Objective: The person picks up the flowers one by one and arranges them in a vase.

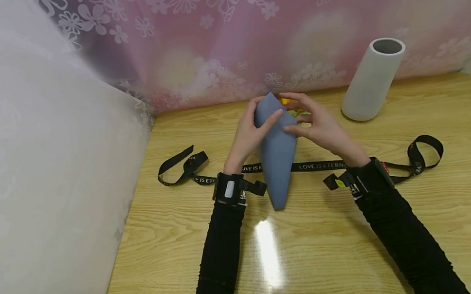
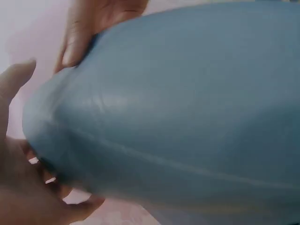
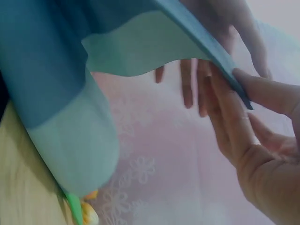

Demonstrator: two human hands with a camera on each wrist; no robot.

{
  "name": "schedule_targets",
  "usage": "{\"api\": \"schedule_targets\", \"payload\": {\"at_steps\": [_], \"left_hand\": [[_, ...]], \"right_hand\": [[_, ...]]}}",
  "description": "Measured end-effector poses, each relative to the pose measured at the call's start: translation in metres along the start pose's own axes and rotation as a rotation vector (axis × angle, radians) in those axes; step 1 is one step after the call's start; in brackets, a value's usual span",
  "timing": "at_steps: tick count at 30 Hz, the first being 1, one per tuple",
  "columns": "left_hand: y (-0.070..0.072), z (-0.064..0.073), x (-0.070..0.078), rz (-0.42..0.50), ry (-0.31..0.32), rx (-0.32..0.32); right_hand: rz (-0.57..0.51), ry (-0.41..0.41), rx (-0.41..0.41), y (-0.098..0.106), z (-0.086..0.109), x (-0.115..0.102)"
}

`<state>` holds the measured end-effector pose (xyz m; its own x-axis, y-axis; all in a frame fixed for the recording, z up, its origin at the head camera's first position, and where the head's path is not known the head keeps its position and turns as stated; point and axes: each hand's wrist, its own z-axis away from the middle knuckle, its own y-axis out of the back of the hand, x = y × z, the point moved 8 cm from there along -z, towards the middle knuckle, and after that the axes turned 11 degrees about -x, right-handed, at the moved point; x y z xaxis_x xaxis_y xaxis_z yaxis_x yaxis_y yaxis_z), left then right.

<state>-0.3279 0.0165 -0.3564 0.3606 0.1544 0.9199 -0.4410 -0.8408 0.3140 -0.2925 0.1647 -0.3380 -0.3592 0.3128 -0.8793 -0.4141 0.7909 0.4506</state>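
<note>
A blue sheet of wrapping paper [image 1: 278, 151], folded into a long cone, lies lengthwise before me with its narrow end toward me. My left hand [image 1: 250, 133] is at its upper left side. In the left wrist view the fingers of my left hand [image 2: 33, 185] reach behind the paper, while the thumb stands off its surface. My right hand [image 1: 321, 124] pinches the paper's right edge; in the right wrist view the thumb of my right hand [image 3: 269, 173] is on one face and its fingers on the other. Yellow and green flowers [image 1: 299, 113] show partly behind the paper.
Under the cone runs a black ribbon [image 1: 318, 165] with white lettering, its ends curling up at either side. A tall white vase [image 1: 370, 82] stands at the back right of the wooden table [image 1: 319, 254]. Behind hangs a pink floral curtain [image 1: 222, 36]; a white wall [image 1: 38, 156] flanks the left.
</note>
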Motion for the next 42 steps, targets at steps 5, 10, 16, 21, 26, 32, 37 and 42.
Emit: {"api": "schedule_targets", "payload": {"at_steps": [5,10,16,21,26,32,37,42], "left_hand": [[0.007,0.005,0.015,-0.136,-0.019,0.069],[0.018,0.010,0.023,-0.251,-0.024,0.083],[0.031,0.015,0.018,-0.202,-0.004,0.076],[0.033,0.015,0.013,-0.161,0.008,0.072],[0.035,0.013,0.006,-0.131,0.039,0.093],[0.046,0.017,-0.002,-0.093,0.108,0.163],[0.057,0.022,-0.010,-0.070,0.144,0.191],[0.067,0.034,-0.022,-0.168,0.157,0.130]], "right_hand": [[-0.112,0.029,-0.019,-0.015,-0.007,0.000],[-0.153,-0.053,-0.108,-0.029,-0.010,0.011],[0.166,-0.136,-0.057,-0.019,-0.011,0.041],[0.533,-0.112,-0.120,-0.022,-0.016,0.060],[0.601,-0.125,-0.087,-0.017,-0.016,0.067],[0.438,-0.184,-0.032,0.007,-0.008,0.069],[0.380,-0.217,-0.059,0.023,0.002,0.067],[0.389,-0.282,-0.094,0.031,0.023,0.072]]}}
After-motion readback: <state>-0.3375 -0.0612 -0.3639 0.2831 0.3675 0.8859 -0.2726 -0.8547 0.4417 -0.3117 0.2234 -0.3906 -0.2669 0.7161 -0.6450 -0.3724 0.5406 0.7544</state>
